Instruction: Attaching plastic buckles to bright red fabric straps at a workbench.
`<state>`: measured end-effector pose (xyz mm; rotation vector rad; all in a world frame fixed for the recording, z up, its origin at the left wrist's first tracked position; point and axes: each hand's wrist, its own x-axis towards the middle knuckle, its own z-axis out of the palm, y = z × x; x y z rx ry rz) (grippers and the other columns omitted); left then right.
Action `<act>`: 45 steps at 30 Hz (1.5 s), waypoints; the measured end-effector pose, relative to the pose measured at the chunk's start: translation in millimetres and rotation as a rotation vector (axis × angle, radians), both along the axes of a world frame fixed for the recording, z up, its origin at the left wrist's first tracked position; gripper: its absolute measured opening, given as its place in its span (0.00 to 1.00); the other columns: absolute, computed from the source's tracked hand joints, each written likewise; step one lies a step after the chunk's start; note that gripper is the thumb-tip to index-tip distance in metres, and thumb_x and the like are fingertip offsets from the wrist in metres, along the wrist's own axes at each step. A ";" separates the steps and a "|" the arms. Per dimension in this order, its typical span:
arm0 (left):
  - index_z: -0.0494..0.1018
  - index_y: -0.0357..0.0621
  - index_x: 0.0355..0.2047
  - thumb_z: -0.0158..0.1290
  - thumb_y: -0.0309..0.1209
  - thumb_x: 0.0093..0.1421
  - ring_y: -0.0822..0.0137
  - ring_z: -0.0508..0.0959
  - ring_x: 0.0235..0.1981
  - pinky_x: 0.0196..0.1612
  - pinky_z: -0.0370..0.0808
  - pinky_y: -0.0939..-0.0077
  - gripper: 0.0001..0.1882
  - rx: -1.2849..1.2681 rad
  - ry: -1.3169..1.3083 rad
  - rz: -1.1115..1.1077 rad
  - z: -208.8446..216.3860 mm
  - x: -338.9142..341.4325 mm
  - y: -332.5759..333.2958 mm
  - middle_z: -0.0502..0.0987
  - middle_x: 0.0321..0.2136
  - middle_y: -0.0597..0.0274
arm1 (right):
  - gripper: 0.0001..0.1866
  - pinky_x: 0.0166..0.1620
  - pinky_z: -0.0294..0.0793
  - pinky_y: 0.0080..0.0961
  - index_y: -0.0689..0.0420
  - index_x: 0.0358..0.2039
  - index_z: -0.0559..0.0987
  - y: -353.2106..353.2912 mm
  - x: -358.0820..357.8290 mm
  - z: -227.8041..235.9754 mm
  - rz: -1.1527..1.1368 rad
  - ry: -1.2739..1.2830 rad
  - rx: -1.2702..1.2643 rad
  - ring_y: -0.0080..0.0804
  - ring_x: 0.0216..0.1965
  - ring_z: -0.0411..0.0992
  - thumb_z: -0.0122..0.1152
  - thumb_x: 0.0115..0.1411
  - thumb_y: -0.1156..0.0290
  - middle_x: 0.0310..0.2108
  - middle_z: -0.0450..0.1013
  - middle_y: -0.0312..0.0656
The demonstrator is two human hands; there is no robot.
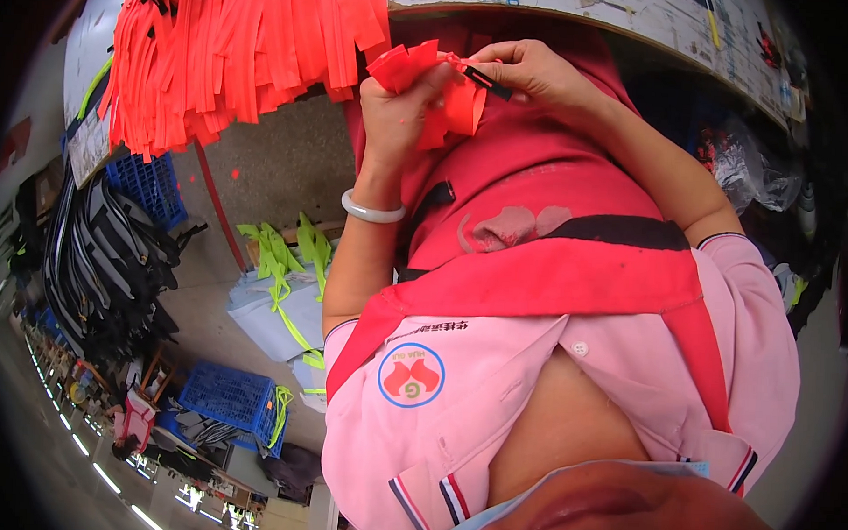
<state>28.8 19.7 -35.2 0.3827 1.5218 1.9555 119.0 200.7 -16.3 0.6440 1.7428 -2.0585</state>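
Note:
My left hand (398, 115), with a pale bangle on its wrist, is closed around a folded bunch of bright orange-red fabric strips (453, 107). Loose ends stick out above and below its fingers. Just to the right, my right hand (535, 71) pinches a small black piece (487, 82) with a pale mark, at the edge of the strips. Whether the piece is fixed to the fabric I cannot tell. Both hands are close together over my red apron (539, 166). A thick row of similar orange-red strips (254, 49) hangs at the upper left, beside my left hand.
A worktable (583, 3) runs along the far side. On the left are a blue crate (146, 188), hanging black and grey straps (106, 263), and yellow-green straps on pale bundles (278, 307). Another blue crate (228, 403) is lower left, near another person (136, 418). Clear plastic (749, 174) lies at the right.

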 end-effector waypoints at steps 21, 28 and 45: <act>0.76 0.33 0.38 0.56 0.24 0.58 0.75 0.72 0.21 0.24 0.68 0.82 0.08 0.063 -0.301 -0.190 11.9 -10.3 -13.7 0.77 0.25 0.63 | 0.08 0.27 0.65 0.12 0.60 0.31 0.79 -7.3 -8.3 27.6 0.048 0.242 0.133 0.12 0.26 0.67 0.62 0.58 0.68 0.25 0.73 0.31; 0.76 0.33 0.38 0.56 0.23 0.58 0.73 0.72 0.21 0.24 0.68 0.82 0.08 0.015 -0.260 -0.257 15.1 -12.6 -14.9 0.77 0.24 0.62 | 0.09 0.22 0.59 0.09 0.59 0.33 0.76 -0.9 -8.2 25.1 0.085 0.113 -0.061 0.10 0.21 0.64 0.61 0.60 0.67 0.23 0.71 0.30; 0.78 0.36 0.35 0.57 0.18 0.55 0.81 0.70 0.22 0.25 0.66 0.86 0.07 0.043 0.184 -0.011 8.2 2.7 -2.8 0.74 0.24 0.71 | 0.09 0.37 0.73 0.20 0.62 0.36 0.77 -17.7 -11.6 29.3 0.037 0.697 0.525 0.21 0.33 0.72 0.63 0.58 0.71 0.30 0.74 0.36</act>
